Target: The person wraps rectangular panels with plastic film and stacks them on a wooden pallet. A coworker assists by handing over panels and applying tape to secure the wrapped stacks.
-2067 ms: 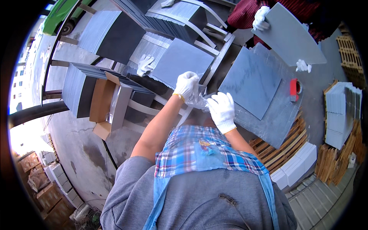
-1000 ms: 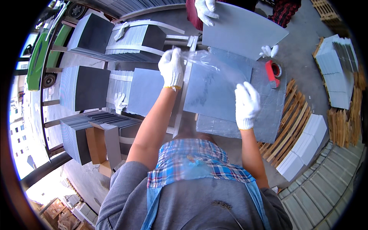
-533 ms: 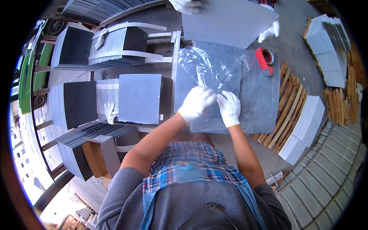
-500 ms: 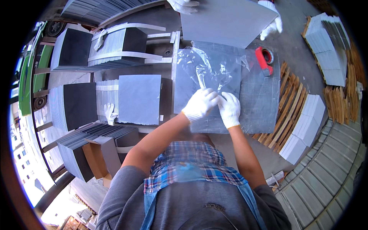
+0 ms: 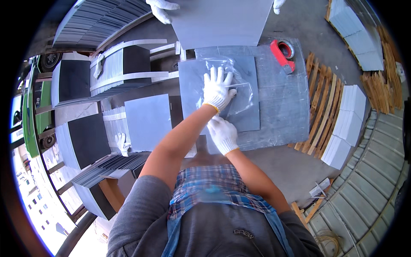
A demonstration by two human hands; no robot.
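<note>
My left hand (image 5: 217,88), in a white knit glove with an orange cuff edge, lies with fingers spread on a crumpled sheet of clear plastic film (image 5: 244,96). Beneath the film is a flat grey tile-like panel (image 5: 195,81) on a larger scuffed grey work surface (image 5: 282,107). My right hand (image 5: 223,135), gloved the same way, is at the panel's near edge, just below my left wrist. Its fingers look drawn together, with the tips partly hidden; what they hold cannot be made out.
A red tape dispenser (image 5: 282,58) lies on the surface's far right. Across from me, another person's gloved hands (image 5: 162,9) hold a large grey panel (image 5: 218,23). Stacked panels (image 5: 147,122) stand on racks at left; wooden slats (image 5: 323,107) and pale stacks (image 5: 346,126) at right.
My left hand has opened and flattened onto the film, which now sits more within the panel. My right hand has moved left and nearer to me. The other person's panel has shifted left and away.
</note>
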